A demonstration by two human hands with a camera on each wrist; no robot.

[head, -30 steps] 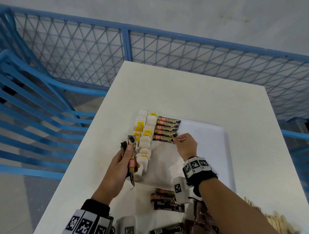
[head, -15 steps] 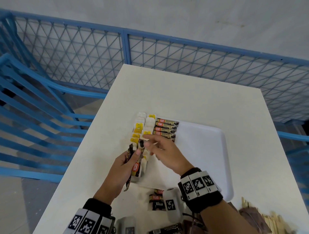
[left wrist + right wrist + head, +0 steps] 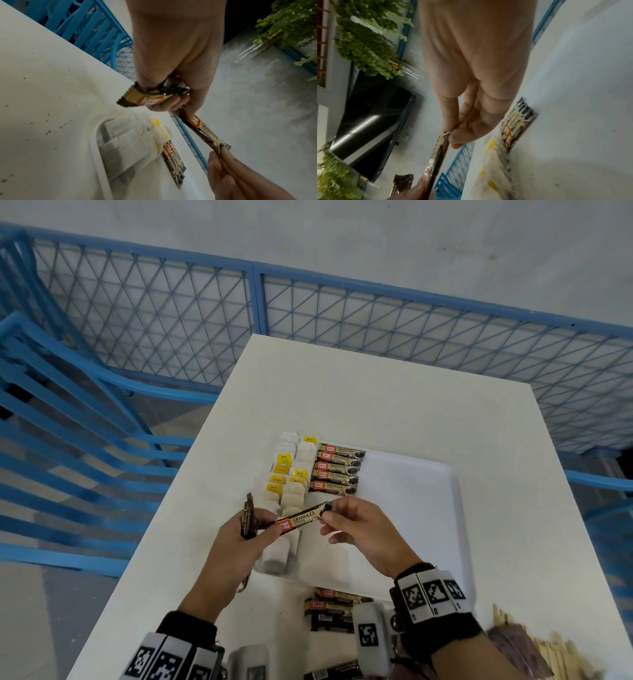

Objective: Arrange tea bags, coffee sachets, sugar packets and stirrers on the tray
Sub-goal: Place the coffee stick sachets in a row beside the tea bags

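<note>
A white tray (image 3: 411, 494) lies on the white table (image 3: 376, 398). Tea bags (image 3: 291, 470) with yellow tags fill its left side in two rows. Beside them lie several brown coffee sachets (image 3: 337, 469) in a column. My left hand (image 3: 246, 535) grips a small bunch of coffee sachets (image 3: 145, 98) above the tray's near left corner. One sachet (image 3: 301, 518) sticks out of that bunch to the right, and my right hand (image 3: 346, 525) pinches its far end (image 3: 221, 147) between thumb and fingers.
More coffee sachets (image 3: 332, 607) lie loose on the table just in front of the tray. Wooden stirrers (image 3: 534, 652) lie at the near right corner. A blue mesh fence (image 3: 342, 313) and blue chairs (image 3: 68, 422) border the table at the back and left.
My right hand left the sachet column on the tray, came back to the left hand and took hold of the end of one sachet there. That sachet now lies nearly level between both hands.
</note>
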